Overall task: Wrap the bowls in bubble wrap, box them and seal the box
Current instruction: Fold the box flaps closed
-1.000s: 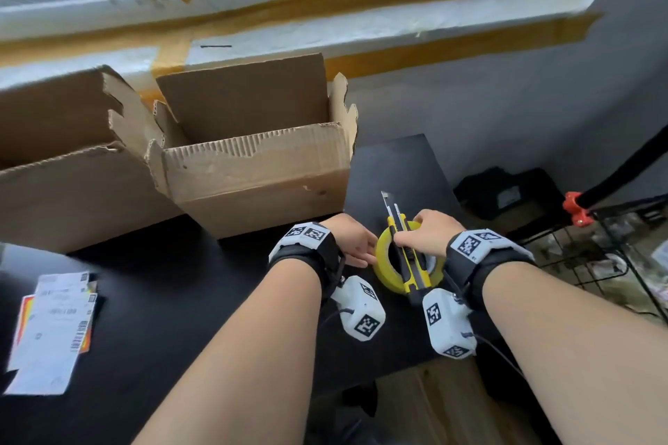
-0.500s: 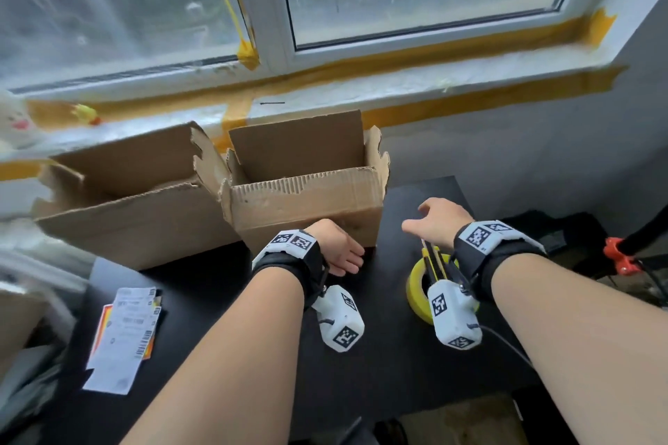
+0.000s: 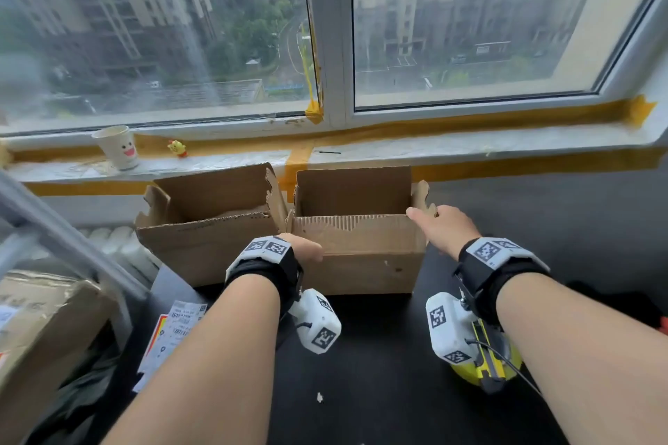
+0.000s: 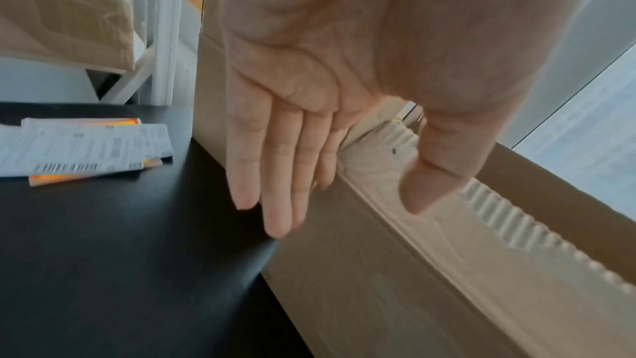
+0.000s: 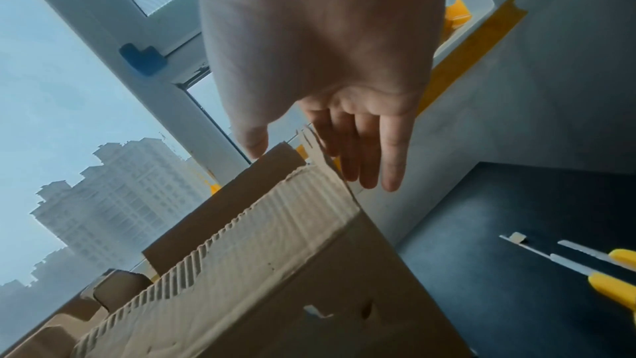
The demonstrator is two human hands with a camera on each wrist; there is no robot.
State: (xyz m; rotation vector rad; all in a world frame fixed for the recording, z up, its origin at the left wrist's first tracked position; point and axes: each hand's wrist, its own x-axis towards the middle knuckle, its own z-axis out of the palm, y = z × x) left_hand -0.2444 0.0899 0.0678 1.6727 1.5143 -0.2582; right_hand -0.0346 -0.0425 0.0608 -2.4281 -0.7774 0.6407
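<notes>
Having left the tape roll (image 3: 486, 365) and cutter behind, both hands now flank the open box (image 3: 356, 253), left hand (image 3: 302, 247) and right hand (image 3: 442, 226) fingers straight, grasping nothing, seemingly to reposition it.

open brown cardboard box (image 3: 356, 256) upright on the black table (image 3: 379, 372), flaps raised, torn corrugated front edge; second open box (image 3: 202, 246) touching its left side; yellow tape roll (image 3: 506, 367) flat near the table's front right, yellow utility knife (image 3: 488, 354) lying across it; bowls and bubble wrap not visible
</notes>
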